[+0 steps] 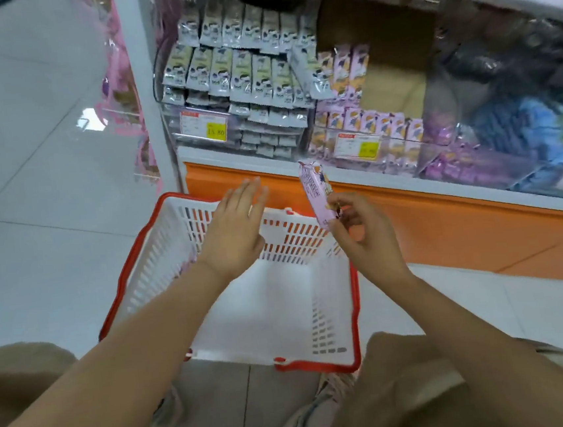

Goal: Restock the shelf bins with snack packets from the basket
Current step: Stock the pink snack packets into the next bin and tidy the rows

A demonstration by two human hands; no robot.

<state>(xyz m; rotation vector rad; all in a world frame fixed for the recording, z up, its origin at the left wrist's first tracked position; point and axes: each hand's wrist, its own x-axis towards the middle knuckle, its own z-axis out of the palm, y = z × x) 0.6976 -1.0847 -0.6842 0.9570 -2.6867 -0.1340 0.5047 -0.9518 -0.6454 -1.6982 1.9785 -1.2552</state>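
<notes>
Snack packet [315,193], one: slim pink wrapper with fine print and a cartoon figure, upright above the far rim of the white, red-edged basket [355,309], lower end pinched by the right hand [365,236]; left hand [234,235] over the basket, fingers straight, holding nothing.

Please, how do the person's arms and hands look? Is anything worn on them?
Both forearms are bare: no sleeves, watch or bracelet show. The left hand and the right hand wear no gloves. A pale band on one left finger may be a ring.
</notes>
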